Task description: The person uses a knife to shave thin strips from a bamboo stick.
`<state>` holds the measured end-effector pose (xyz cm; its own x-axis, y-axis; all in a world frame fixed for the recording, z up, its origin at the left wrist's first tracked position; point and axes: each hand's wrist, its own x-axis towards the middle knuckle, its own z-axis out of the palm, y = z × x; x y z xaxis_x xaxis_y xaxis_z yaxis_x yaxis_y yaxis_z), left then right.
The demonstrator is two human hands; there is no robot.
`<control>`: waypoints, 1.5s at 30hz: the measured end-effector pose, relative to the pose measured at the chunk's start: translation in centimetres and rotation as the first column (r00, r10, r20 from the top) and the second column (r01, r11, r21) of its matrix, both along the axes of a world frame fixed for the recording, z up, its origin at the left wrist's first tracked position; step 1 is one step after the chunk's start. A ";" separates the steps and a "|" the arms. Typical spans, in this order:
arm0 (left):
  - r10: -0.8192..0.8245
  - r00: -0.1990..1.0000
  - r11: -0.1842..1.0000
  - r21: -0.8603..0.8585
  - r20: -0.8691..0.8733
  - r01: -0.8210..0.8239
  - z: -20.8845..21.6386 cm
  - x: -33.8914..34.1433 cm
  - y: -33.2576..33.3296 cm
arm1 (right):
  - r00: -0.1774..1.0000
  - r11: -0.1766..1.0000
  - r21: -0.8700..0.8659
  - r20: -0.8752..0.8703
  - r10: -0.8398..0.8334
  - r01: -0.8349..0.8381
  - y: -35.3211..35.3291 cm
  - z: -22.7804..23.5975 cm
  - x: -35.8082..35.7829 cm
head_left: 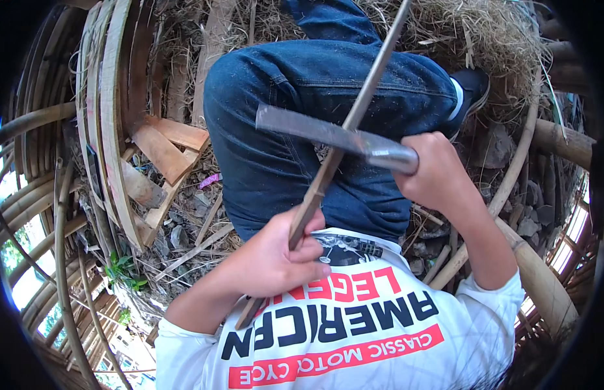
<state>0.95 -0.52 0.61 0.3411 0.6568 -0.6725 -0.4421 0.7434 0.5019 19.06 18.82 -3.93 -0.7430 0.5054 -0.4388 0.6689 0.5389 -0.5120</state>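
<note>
While the left hand clenches a thin bamboo strip, the right hand grips a flat blade against it; shaving looks midway, shavings piled beyond.

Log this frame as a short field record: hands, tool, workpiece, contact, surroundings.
left hand: gripped around a thin bamboo strip, held slanting up over the knee
right hand: gripped on the handle of a flat-bladed knife
contact: blade lies across the strip, touching it
posture: seated, knee in blue jeans raised under the work
surroundings: curved bamboo hoops at left, wood offcuts, dry straw, bamboo poles at right
</note>
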 end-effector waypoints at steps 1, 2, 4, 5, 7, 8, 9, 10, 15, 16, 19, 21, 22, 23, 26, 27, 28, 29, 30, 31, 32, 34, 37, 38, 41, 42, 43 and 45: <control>-0.020 0.996 1.000 -0.018 -0.081 0.019 0.1 0.0 0.1 | 0.995 0.994 0.040 -0.003 -0.101 0.101 0.7 -0.9 -0.1; -0.048 0.986 0.999 -0.031 -0.158 0.044 -0.1 0.0 0.5 | 0.978 0.974 0.088 -0.008 -0.207 0.206 2.3 -2.3 0.1; -0.055 0.979 0.998 0.004 -0.195 0.057 -0.2 -0.1 0.2 | 0.923 0.921 0.083 0.028 -0.385 0.381 5.4 -2.9 1.3; -0.050 0.979 0.999 -0.012 -0.199 0.049 -0.1 -0.7 0.3 | 0.937 0.929 0.123 -0.045 -0.345 0.348 5.7 -3.7 2.4; -0.065 0.973 0.998 -0.008 -0.223 0.065 -0.4 -1.3 0.3 | 0.934 0.929 0.120 -0.117 -0.338 0.351 4.2 -3.8 3.2; -0.057 0.971 0.998 -0.013 -0.232 0.056 -0.6 -1.5 0.5 | 0.922 0.921 0.080 -0.115 -0.370 0.380 2.7 -3.2 3.0; -0.046 0.981 0.998 -0.040 -0.187 0.039 -0.7 -1.4 0.7 | 0.900 0.919 -0.026 -0.194 -0.390 0.393 1.2 -3.1 3.0; -0.034 0.990 0.997 -0.069 -0.139 0.025 -0.9 -1.3 0.9 | 0.891 0.911 -0.108 -0.195 -0.411 0.397 -0.2 -2.5 2.9; 0.012 0.998 0.998 -0.066 -0.064 -0.016 -1.1 -0.4 1.2 | 0.873 0.890 -0.370 -0.299 -0.385 0.266 -5.7 -1.7 2.9; 0.021 0.998 0.997 -0.075 -0.061 -0.026 -1.0 -0.3 1.2 | 0.888 0.891 -0.372 -0.270 -0.373 0.261 -6.3 -1.1 2.5; -0.021 0.992 0.999 -0.040 -0.123 0.016 -1.1 -0.2 1.1 | 0.898 0.892 -0.371 -0.247 -0.363 0.259 -6.3 -0.6 2.5; -0.042 0.987 0.999 -0.031 -0.155 0.038 -1.3 -0.4 0.8 | 0.934 0.911 -0.339 -0.178 -0.309 0.237 -5.7 -0.1 3.1; -0.056 0.980 0.998 -0.025 -0.190 0.052 -1.4 -0.4 0.6 | 0.934 0.911 -0.340 -0.179 -0.308 0.235 -5.6 0.0 3.3; -0.055 0.980 0.998 -0.026 -0.192 0.051 -1.3 -0.3 0.7 | 0.939 0.914 -0.337 -0.177 -0.295 0.224 -5.5 0.1 3.4; -0.056 0.977 0.998 -0.041 -0.206 0.049 -0.9 0.2 1.2 | 0.948 0.909 -0.352 -0.140 -0.287 0.223 -5.5 0.1 2.6; -0.051 0.972 0.998 -0.035 -0.230 0.044 -1.0 0.1 1.1 | 0.950 0.899 -0.370 -0.111 -0.293 0.234 -5.6 0.0 2.3; -0.045 0.965 0.999 -0.030 -0.259 0.038 -1.0 -0.1 1.1 | 0.950 0.898 -0.373 -0.108 -0.292 0.234 -5.7 0.0 2.3; -0.063 0.953 0.998 -0.014 -0.295 0.062 -0.9 -0.3 1.1 | 0.941 0.894 -0.374 -0.132 -0.312 0.244 -6.0 -0.1 2.4; -0.065 0.954 0.998 -0.019 -0.294 0.062 -1.0 -0.2 0.9 | 0.930 0.891 -0.376 -0.155 -0.333 0.256 -6.4 -0.1 2.6; -0.079 0.954 0.997 -0.029 -0.288 0.073 -1.0 -0.3 0.7 | 0.930 0.888 -0.382 -0.156 -0.334 0.255 -6.7 -0.1 2.8; -0.093 0.955 0.996 -0.039 -0.282 0.085 -1.1 -0.4 0.4 | 0.927 0.888 -0.378 -0.155 -0.341 0.264 -7.0 0.0 3.3; -0.057 0.966 0.997 -0.066 -0.253 0.042 -1.7 0.4 0.4 | 0.924 0.884 -0.378 -0.149 -0.351 0.274 -7.2 -0.4 3.2; -0.048 0.964 0.997 -0.074 -0.260 0.030 -1.4 -0.1 0.9 | 0.934 0.902 -0.326 -0.120 -0.337 0.283 -7.4 -1.3 1.6; -0.076 0.951 0.997 -0.053 -0.301 0.062 -1.1 -0.6 1.0 | 0.934 0.899 -0.332 -0.114 -0.338 0.285 -7.4 -1.1 1.8; -0.074 0.953 0.997 -0.017 -0.294 0.072 -1.9 -1.2 0.0 | 0.928 0.927 -0.267 -0.193 -0.320 0.264 -7.7 -1.0 3.1; -0.082 0.951 0.996 -0.003 -0.297 0.085 -2.0 -1.3 -0.3 | 0.926 0.926 -0.269 -0.198 -0.322 0.265 -7.7 -1.4 3.2; -0.061 0.967 0.993 -0.115 -0.249 0.033 -1.3 0.0 0.2 | 0.930 0.936 -0.250 -0.208 -0.303 0.249 -8.0 -1.9 3.6; -0.062 0.965 0.994 -0.104 -0.254 0.036 -1.7 0.1 0.5 | 0.932 0.938 -0.246 -0.206 -0.298 0.245 -7.9 -2.5 3.4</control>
